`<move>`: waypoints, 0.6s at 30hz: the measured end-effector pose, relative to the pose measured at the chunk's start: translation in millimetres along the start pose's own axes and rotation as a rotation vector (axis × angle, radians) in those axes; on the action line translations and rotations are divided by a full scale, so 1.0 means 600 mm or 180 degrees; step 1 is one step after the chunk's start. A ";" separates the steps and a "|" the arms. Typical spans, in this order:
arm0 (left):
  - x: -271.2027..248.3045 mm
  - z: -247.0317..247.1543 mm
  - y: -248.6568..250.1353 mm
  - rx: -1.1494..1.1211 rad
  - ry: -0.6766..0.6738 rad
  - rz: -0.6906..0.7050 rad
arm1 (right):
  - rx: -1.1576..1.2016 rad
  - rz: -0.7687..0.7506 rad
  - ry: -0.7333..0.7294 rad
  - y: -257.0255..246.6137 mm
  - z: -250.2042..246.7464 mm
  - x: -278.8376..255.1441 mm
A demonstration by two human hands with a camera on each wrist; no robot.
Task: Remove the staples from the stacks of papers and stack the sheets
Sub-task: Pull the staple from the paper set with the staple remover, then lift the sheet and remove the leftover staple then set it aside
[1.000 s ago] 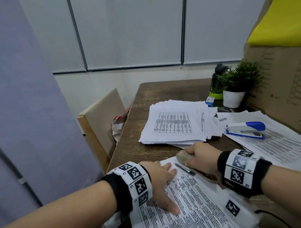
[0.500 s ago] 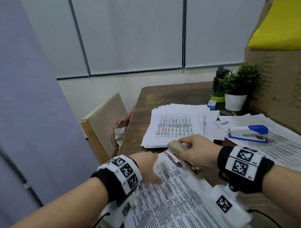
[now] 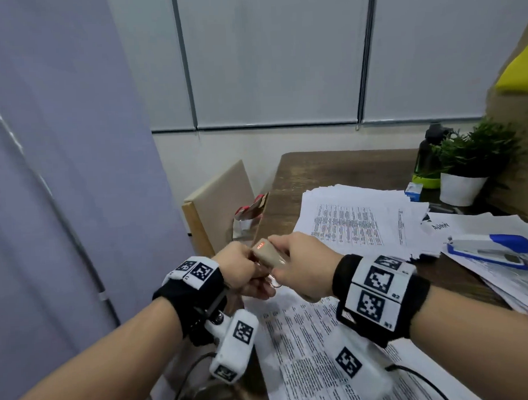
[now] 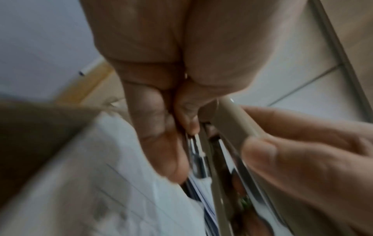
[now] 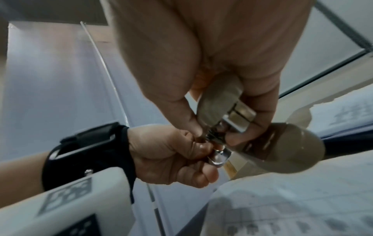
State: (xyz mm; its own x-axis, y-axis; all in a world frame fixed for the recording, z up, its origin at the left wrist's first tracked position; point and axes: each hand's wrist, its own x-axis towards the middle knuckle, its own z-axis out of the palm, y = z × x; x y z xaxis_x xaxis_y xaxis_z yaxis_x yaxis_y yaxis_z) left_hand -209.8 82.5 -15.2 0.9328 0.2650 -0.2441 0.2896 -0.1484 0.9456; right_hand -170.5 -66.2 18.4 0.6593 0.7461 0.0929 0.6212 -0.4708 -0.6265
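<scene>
My right hand (image 3: 292, 263) grips a small beige stapler (image 3: 267, 255) and holds it in the air above the table's near left edge. In the right wrist view the stapler (image 5: 282, 143) hangs open, with its metal end (image 5: 220, 157) pointing at my left hand (image 5: 193, 143). My left hand (image 3: 255, 275) pinches that metal end between thumb and forefinger (image 4: 161, 143). Whether a staple sits there is too blurred to tell. A printed stack of papers (image 3: 307, 348) lies flat below both hands. A loose pile of sheets (image 3: 347, 221) lies further back.
A blue and white stapler (image 3: 492, 248) rests on more papers at the right. A potted plant (image 3: 465, 175) and a dark bottle (image 3: 428, 152) stand at the back right beside a cardboard box (image 3: 520, 125). A chair (image 3: 218, 207) stands left of the table.
Both hands have lifted off the near stack. The right hand raised the beige stapler, and the left hand left the paper and took hold of its metal end.
</scene>
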 end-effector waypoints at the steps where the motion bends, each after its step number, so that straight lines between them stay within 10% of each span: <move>1: -0.001 -0.016 -0.011 -0.0052 0.0025 -0.0070 | -0.0119 -0.0045 -0.0063 -0.009 0.013 0.007; 9: 0.026 -0.160 -0.108 0.0442 0.1160 -0.0363 | 0.0011 0.0124 -0.0593 -0.023 0.076 0.032; 18: 0.049 -0.179 -0.125 0.2657 0.0943 -0.0562 | 0.0005 0.0522 -0.0633 0.006 0.027 -0.016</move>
State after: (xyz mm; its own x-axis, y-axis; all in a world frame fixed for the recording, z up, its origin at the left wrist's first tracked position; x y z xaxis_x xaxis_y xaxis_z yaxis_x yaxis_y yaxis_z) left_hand -226.8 203.7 -70.1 0.8001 0.5669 -0.1963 0.5924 -0.6949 0.4077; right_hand -181.6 -67.4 2.5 0.6547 0.7379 -0.1639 0.5121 -0.5925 -0.6219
